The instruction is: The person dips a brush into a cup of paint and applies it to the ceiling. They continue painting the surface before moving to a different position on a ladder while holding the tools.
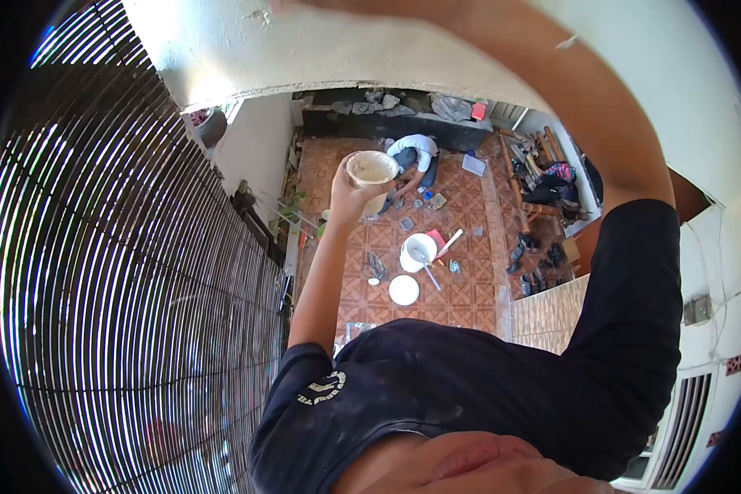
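Wrapped round a pale tub with a smeared rim (372,168), my left hand (350,196) holds it up with the opening facing the camera. Whitish material shows inside the tub. My right arm arcs across the upper right to the top edge, beside a pale wall surface (305,58). Only a blurred part of my right hand (292,4) shows there; its fingers and anything in them are hidden.
Below, another person (416,152) crouches on the tiled floor (370,255) among small containers. A white bucket (418,253) with tools and a round white lid (403,290) are nearer. Slatted screening (140,288) lines the left; shoes (525,247) are at right.
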Demonstrator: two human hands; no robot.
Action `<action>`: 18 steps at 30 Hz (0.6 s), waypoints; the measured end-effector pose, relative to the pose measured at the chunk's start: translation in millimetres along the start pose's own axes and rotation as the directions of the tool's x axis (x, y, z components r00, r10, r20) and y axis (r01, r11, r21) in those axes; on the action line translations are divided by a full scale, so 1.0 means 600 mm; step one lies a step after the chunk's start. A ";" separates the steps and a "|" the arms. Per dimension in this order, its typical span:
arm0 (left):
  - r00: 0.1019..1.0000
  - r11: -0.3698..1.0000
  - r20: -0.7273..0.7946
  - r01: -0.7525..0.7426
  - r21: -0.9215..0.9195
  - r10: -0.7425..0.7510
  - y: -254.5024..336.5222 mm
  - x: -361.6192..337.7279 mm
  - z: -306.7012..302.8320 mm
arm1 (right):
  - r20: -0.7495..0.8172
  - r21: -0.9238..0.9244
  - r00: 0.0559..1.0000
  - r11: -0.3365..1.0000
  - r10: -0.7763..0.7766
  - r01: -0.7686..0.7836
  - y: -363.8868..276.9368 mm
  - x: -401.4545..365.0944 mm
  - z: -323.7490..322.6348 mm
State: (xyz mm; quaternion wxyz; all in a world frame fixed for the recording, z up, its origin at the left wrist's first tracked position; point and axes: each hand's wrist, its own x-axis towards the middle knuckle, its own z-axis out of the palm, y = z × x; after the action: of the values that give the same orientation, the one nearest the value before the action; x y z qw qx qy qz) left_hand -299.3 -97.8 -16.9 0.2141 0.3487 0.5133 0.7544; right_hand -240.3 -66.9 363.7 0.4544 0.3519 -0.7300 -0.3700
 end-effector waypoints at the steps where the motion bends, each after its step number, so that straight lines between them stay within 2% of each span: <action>1: 1.000 1.000 -0.008 0.011 0.006 -0.011 -0.006 -0.003 -0.001 | 0.033 0.097 0.999 0.995 0.001 -0.005 -0.046 -0.040 0.044; 2: 1.000 1.000 0.019 0.009 -0.003 -0.009 -0.010 -0.005 -0.002 | 0.065 0.192 0.998 0.981 -0.003 -0.010 -0.089 -0.074 0.085; 3: 0.999 1.000 0.043 0.007 -0.013 -0.006 -0.013 -0.008 -0.005 | 0.082 0.034 0.993 0.996 -0.082 0.079 -0.134 -0.089 0.067; 4: 0.999 1.000 0.050 0.005 0.025 -0.006 -0.016 -0.009 -0.010 | 0.107 0.151 0.993 0.988 -0.043 0.026 -0.180 -0.113 0.079; 5: 1.000 0.999 0.022 0.016 0.037 -0.017 -0.023 -0.015 -0.023 | 0.034 0.245 0.999 0.969 0.014 -0.022 -0.249 -0.151 0.107; 6: 1.000 1.000 -0.002 0.025 0.011 -0.025 -0.030 -0.023 -0.029 | 0.088 0.345 0.991 0.930 0.100 -0.124 -0.277 -0.161 0.109; 7: 0.999 0.999 -0.022 0.036 -0.016 -0.036 -0.039 -0.033 -0.033 | 0.084 0.360 0.991 0.924 0.107 -0.131 -0.292 -0.165 0.100; 9: 0.996 0.996 -0.069 0.054 -0.073 -0.059 -0.065 -0.058 -0.041 | 0.095 0.563 0.939 0.760 0.330 -0.324 -0.322 -0.173 0.079; 10: 0.994 0.994 -0.086 0.058 -0.098 -0.066 -0.078 -0.063 -0.046 | 0.174 0.551 0.895 0.713 0.410 -0.434 -0.350 -0.184 0.071; 11: 0.992 0.990 -0.096 0.065 -0.128 -0.078 -0.096 -0.071 -0.044 | 0.182 0.555 0.890 0.704 0.418 -0.444 -0.367 -0.201 0.063; 13: 0.988 0.978 -0.111 0.082 -0.191 -0.105 -0.133 -0.087 -0.035 | 0.262 0.667 0.764 0.462 0.590 -0.585 -0.394 -0.239 0.042; 14: 0.986 0.971 -0.121 0.087 -0.221 -0.115 -0.150 -0.092 -0.032 | 0.263 0.653 0.688 0.400 0.676 -0.643 -0.404 -0.255 0.029; 15: 0.984 0.964 -0.133 0.086 -0.250 -0.122 -0.164 -0.093 -0.029 | 0.267 0.654 0.684 0.393 0.679 -0.646 -0.405 -0.269 0.012; 16: 0.986 0.992 -0.122 0.103 -0.072 -0.111 -0.188 -0.098 -0.036 | 0.244 0.635 0.606 0.348 0.757 -0.690 -0.401 -0.283 -0.010; 17: 0.985 0.991 -0.124 0.112 -0.071 -0.121 -0.158 -0.093 -0.017 | 0.218 0.615 0.521 0.298 0.826 -0.730 -0.393 -0.297 -0.030; 18: 0.989 0.994 -0.111 0.085 -0.070 -0.093 -0.129 -0.086 0.009 | 0.183 0.577 0.489 0.309 0.853 -0.756 -0.381 -0.311 -0.052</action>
State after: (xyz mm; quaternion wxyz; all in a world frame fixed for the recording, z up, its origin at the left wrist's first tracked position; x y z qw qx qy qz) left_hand -264.0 -99.9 -103.0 0.2291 0.2746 0.5150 0.7790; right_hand -107.5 -24.6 101.7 0.4990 0.0886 -0.8425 0.1826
